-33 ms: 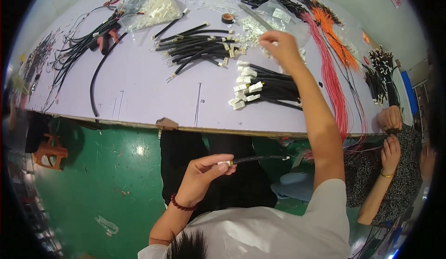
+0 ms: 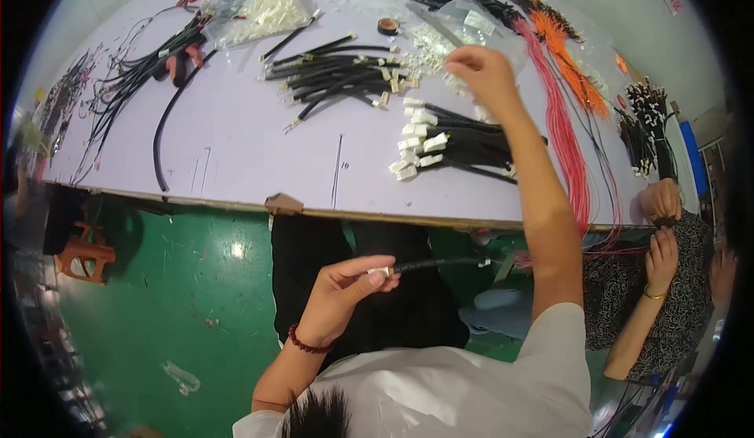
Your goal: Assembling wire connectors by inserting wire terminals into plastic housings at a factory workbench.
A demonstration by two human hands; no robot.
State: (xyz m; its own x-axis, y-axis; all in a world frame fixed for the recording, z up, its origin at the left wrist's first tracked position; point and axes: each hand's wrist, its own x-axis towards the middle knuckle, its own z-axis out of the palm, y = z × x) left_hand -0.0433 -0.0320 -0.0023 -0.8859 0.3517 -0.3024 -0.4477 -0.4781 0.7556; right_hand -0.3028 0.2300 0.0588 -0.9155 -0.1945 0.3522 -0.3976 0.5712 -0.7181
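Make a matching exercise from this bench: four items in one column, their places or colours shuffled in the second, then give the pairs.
Items
1. black cable with white connector
2. bundle of orange wires
3. bag of white connectors
4. right hand

Places
A. far side of the table, towards the left
B. held in the left hand, below the table edge
C. reaching over the table, above the finished cables with white plugs
D. far right of the table, beside the pink wires

Pairs: 1-B, 2-D, 3-A, 4-C
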